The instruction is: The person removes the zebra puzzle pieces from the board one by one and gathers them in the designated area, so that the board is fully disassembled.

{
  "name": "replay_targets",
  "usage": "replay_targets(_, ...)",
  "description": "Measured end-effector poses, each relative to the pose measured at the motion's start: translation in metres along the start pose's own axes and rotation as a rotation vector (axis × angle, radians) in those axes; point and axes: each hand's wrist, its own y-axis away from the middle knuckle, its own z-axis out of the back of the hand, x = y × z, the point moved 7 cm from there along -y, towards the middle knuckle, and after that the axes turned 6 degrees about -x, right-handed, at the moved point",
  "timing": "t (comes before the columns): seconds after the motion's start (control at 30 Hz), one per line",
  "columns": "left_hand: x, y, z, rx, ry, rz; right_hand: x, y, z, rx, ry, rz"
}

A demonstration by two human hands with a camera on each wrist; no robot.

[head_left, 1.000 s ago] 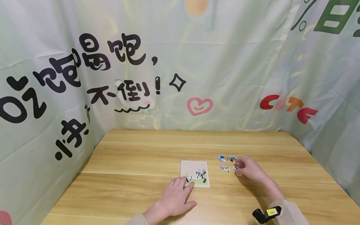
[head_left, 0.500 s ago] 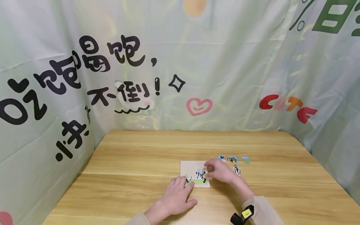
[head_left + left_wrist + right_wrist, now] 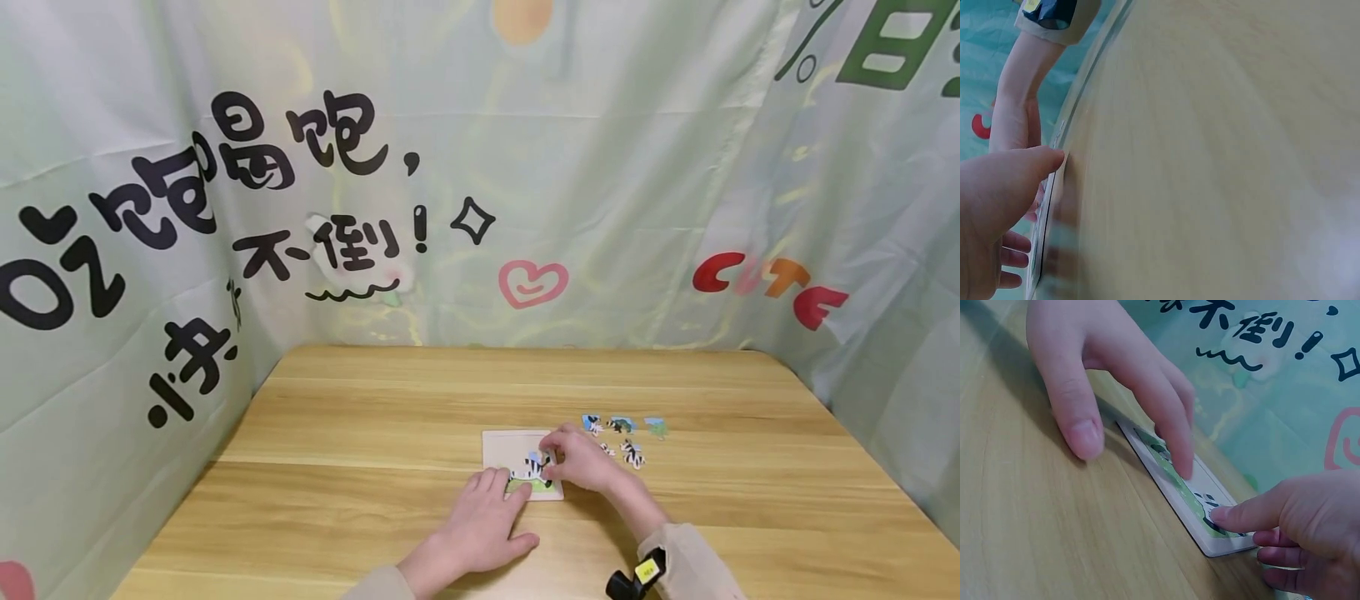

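Note:
A small pale puzzle board point(image 3: 506, 446) lies on the table, with a partly assembled zebra picture point(image 3: 534, 483) along its lower part. My left hand point(image 3: 480, 517) rests flat on its lower left, fingers straight, thumb apart on the tabletop. At the right side my right hand point(image 3: 588, 462) bends over the edge. Its thumb point(image 3: 1229, 517) touches the black-and-white part of the picture in the right wrist view. The index fingertip is hidden there, so whether a piece is pinched cannot be told. Past the right hand lies a loose zebra puzzle piece point(image 3: 633, 455).
Several loose pieces lie right of the board, among them a blue-and-green piece point(image 3: 656, 427) and a blue piece point(image 3: 592, 423). The wooden table point(image 3: 360, 467) meets a printed cloth backdrop point(image 3: 630, 208). A black strap-mounted device point(image 3: 637, 575) sits on the right wrist.
My right hand has come left from the loose pieces to the board's right side. Over the last half second my left hand and the board have shifted slightly right.

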Motion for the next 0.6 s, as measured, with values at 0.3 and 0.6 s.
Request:
replay_targets(0.3, -0.0094, -0.0088, -0.0034, 0.027, -0.019, -0.016, 0.0011, 0.0034, 0.001, 0.021, 0.025, -0.027)
replay_targets(0.6, -0.0031, -0.0023, -0.0013, -0.013, -0.005, 0.006, 0.0028, 0.006, -0.0015, 0.09, -0.006, 0.002)
